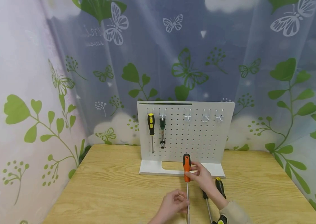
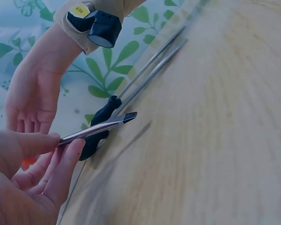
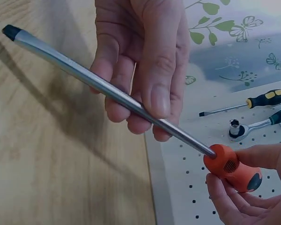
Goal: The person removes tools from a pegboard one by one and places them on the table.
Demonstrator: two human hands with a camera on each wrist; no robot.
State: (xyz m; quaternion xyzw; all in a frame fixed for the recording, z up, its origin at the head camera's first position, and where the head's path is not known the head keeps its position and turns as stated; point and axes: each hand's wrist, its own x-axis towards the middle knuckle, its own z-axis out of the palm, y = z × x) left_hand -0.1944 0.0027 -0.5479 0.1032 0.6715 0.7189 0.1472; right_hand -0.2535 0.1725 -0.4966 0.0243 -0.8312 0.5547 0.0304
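Observation:
A flathead screwdriver (image 1: 187,169) with an orange and black handle is held upright in front of the pegboard, handle uppermost. My right hand (image 1: 202,177) grips its handle between thumb and fingers. Lower down, my left hand (image 1: 171,203) pinches the metal shaft. In the left wrist view, thumb and fingers of the left hand (image 2: 33,173) close on the shaft near its flat dark tip. The right wrist view shows the right hand (image 3: 257,187) around the orange handle and the left hand (image 3: 147,70) on the shaft.
A white pegboard (image 1: 200,143) stands at the table's back. A yellow-black screwdriver (image 1: 151,124) and a ratchet wrench (image 1: 162,132) hang at its left; bare hooks (image 1: 206,118) are farther right. Two dark-handled screwdrivers, one with a yellow-capped handle (image 1: 219,186), lie beside my right forearm.

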